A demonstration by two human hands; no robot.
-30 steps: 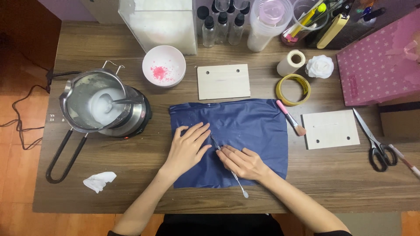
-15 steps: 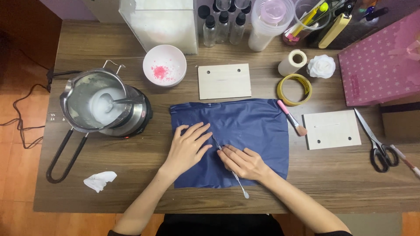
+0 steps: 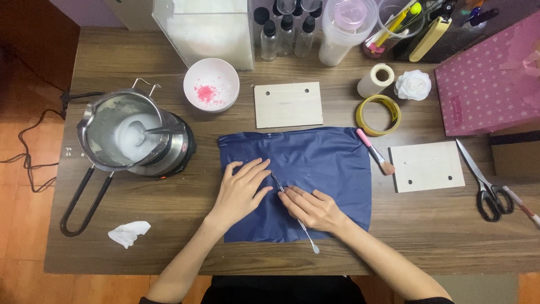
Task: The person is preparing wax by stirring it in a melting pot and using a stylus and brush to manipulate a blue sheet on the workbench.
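Left hand (image 3: 239, 191) flat, fingers spread wide, pressing down the left part of a dark blue sheet (image 3: 315, 169) at mid-frame on the table (image 3: 450, 236). Right hand (image 3: 315, 208) closed around a thin metal spatula tool (image 3: 296, 217), tip down on the sheet just beside the left fingertips, rounded end pointing toward the lower edge of the frame. Judged from this: scraping or working at one small spot on the sheet under way; rest of the sheet looking smooth, whether finished or untouched not possible to tell.

Just right of the sheet, a pink-handled brush (image 3: 376, 153) and a wooden plate with holes (image 3: 426, 165); a second such plate (image 3: 288, 104) above the sheet. Left of the sheet, a metal melting pot (image 3: 126, 138) holding white wax with a spoon in it. Above, a white bowl (image 3: 211, 84) with pink bits. Far right, scissors (image 3: 484, 180); lower left, a crumpled tissue (image 3: 129, 233).
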